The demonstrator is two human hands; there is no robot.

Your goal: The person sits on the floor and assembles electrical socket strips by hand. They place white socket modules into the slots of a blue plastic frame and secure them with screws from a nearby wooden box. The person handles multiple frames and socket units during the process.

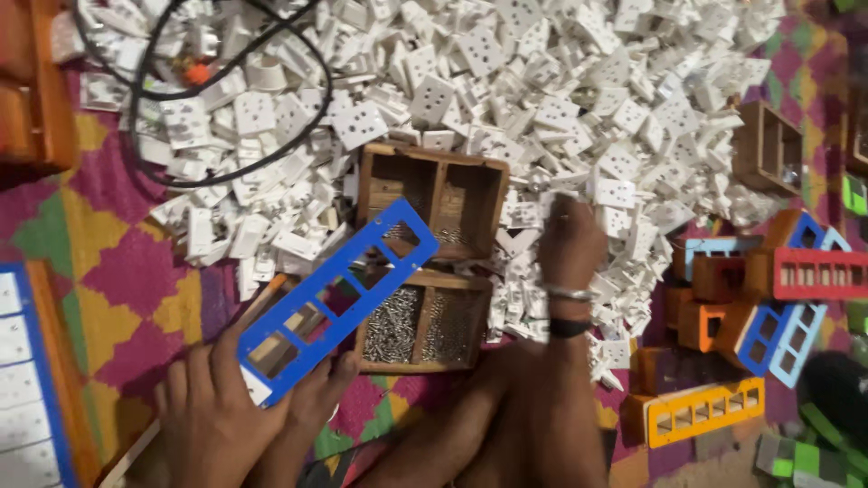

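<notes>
My left hand (231, 411) grips the near end of a blue plastic frame (339, 296) with several rectangular openings, held slanted over two wooden boxes. My right hand (568, 242), with a metal bangle and a dark band at the wrist, reaches into a large heap of white socket parts (506, 99); its fingers rest among the pieces and I cannot tell whether they hold one. The nearer wooden box (425, 325) contains small metal screws. The farther wooden box (434, 194) has two compartments that look nearly bare.
Black cables (226, 108) loop over the heap at upper left. Orange, red and blue frames (768, 289) are stacked at right, with an orange one (705, 411) below. A wooden box (767, 149) stands at far right. A blue-edged board (27, 380) lies at left on the patterned cloth.
</notes>
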